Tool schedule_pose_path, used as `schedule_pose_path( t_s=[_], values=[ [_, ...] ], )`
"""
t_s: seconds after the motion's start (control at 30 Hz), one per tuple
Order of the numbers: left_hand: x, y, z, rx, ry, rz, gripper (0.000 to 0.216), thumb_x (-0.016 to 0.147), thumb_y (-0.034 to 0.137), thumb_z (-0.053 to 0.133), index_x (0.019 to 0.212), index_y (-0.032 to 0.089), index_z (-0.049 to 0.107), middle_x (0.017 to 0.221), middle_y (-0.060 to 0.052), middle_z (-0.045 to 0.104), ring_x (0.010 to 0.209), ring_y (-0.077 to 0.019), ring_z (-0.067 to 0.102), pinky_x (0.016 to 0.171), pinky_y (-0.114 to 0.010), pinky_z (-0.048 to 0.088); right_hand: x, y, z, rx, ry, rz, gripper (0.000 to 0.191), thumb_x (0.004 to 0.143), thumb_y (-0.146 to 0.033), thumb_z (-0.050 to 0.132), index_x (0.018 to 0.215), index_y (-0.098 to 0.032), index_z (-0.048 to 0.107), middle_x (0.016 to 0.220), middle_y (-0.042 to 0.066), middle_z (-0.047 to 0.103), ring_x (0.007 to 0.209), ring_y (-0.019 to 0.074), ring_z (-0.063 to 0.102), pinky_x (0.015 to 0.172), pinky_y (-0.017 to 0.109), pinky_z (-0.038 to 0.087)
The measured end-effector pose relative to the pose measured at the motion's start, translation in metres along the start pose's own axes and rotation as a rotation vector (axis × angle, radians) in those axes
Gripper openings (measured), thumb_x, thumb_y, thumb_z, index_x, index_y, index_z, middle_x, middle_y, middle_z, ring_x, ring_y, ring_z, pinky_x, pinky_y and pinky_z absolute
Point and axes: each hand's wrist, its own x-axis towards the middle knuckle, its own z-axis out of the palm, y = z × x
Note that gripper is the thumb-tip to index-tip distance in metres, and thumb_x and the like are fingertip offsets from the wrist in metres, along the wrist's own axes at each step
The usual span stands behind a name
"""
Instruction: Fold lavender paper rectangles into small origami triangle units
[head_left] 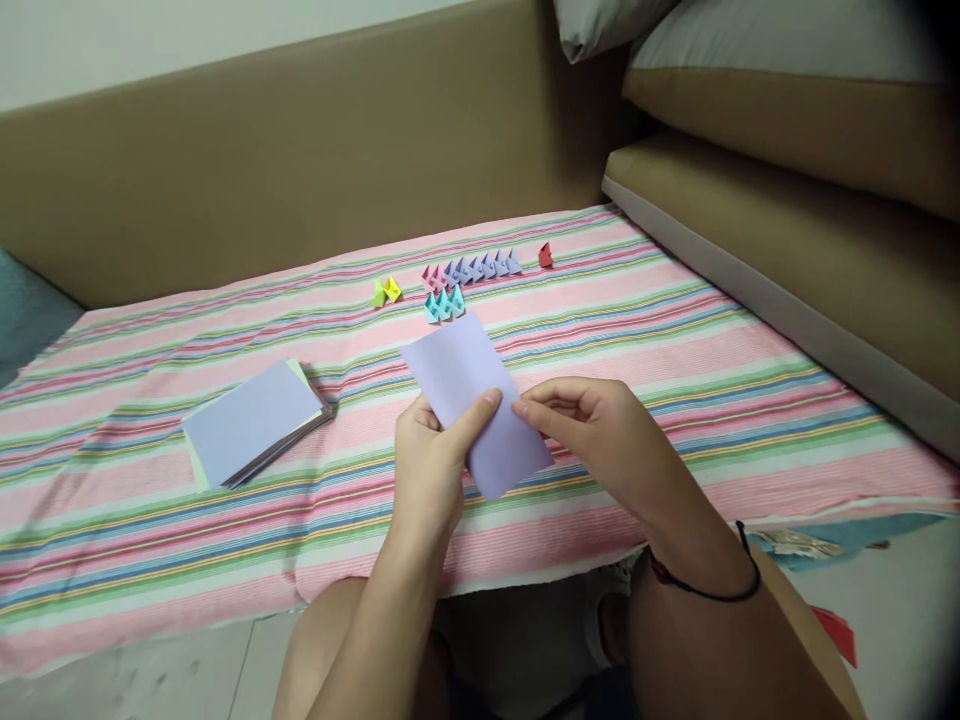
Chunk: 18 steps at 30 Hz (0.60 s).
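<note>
A rectangular sheet of lilac paper is held up, tilted, over the striped cloth. My left hand grips it from the left, thumb flat on its face and fingers behind it. On the right edge, my right hand pinches the sheet between thumb and fingers. Beyond the paper stand small folded paper pieces: lilac ones in a row with pink ones, turquoise ones in front, a yellow-green pair to the left and a single red piece to the right.
A stack of coloured paper sheets, lilac on top, lies on the striped cloth to the left. Sofa cushions are piled at the right, and a brown backrest rises behind. Something red shows low at the right, by my leg.
</note>
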Motion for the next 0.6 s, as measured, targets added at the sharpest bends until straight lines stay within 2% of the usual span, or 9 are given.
schedule_pose_path(
  t_s=[0.27,0.6],
  values=[
    [0.005,-0.005,-0.0038,-0.033,-0.03,-0.09,0.026,0.059,0.023,0.081,0.076,0.01,0.067,0.069,-0.003,0.068,0.059,-0.0118,0.061,0.055,-0.022,0.05,0.0029,0.0049,-0.0006,0.016,-0.016,0.017,0.019,0.078,-0.034,0.065,0.073,-0.016,0.068,0.074,0.003,0.068,0.065,0.0139,0.058,0.056,0.025,0.047],
    [0.0052,-0.0038,-0.0012,-0.014,-0.022,-0.109,0.031,0.056,0.025,0.082,0.077,0.009,0.066,0.069,-0.004,0.068,0.058,-0.013,0.06,0.054,-0.024,0.05,0.0033,0.0053,-0.0005,0.002,-0.01,0.04,0.018,0.077,-0.032,0.064,0.07,-0.016,0.068,0.072,0.003,0.068,0.066,0.015,0.059,0.057,0.026,0.047]
  ],
)
